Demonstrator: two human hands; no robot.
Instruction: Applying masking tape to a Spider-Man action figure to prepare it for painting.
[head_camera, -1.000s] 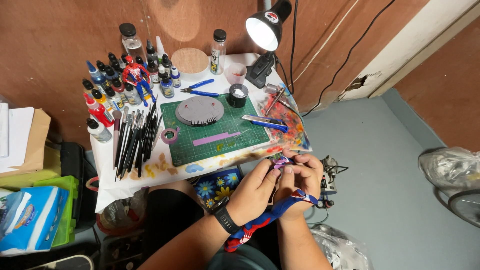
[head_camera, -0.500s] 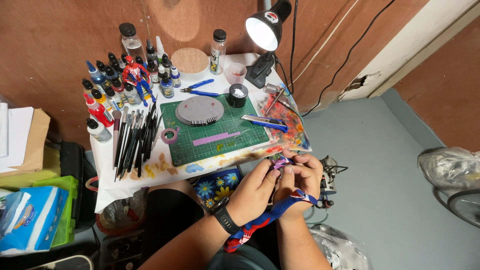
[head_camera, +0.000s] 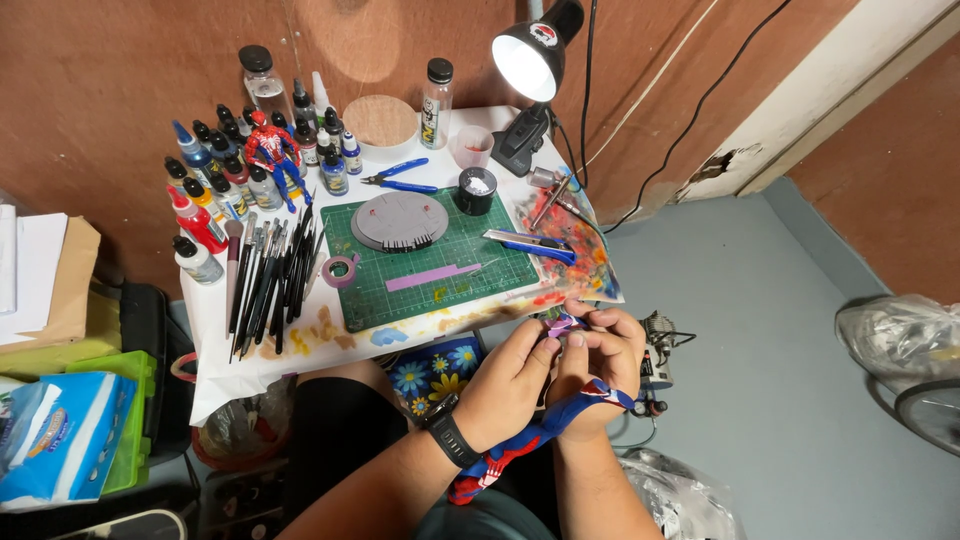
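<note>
Nothing is visibly changing since the earlier frames: both hands are staying bunched together just off the near right corner of the small white table (head_camera: 300, 345), and the things on it are lying as before.

The left hand (head_camera: 513, 375), with a black watch on its wrist, is curling its fingers in and pinching a small purple piece (head_camera: 560, 324) at its fingertips. The right hand (head_camera: 605, 365) is also closing its fingers around the same piece from the other side, thumb tips nearly meeting. A blue and red strap (head_camera: 540, 432) is looping round the right wrist and hanging down between the forearms.

On the table a green cutting mat (head_camera: 440, 262) is carrying a grey round disc (head_camera: 399, 221) and a purple strip (head_camera: 432, 277). Left of the mat a row of brushes (head_camera: 268, 280) is lying, with paint bottles (head_camera: 215, 195) and a red and blue figure (head_camera: 270, 148) behind them. Blue pliers (head_camera: 400, 179), a black pot (head_camera: 476, 190) and a lit desk lamp (head_camera: 530, 62) are sitting along the far side.

The purple piece is small and mostly hidden by fingers, so its shape is hard to tell
</note>
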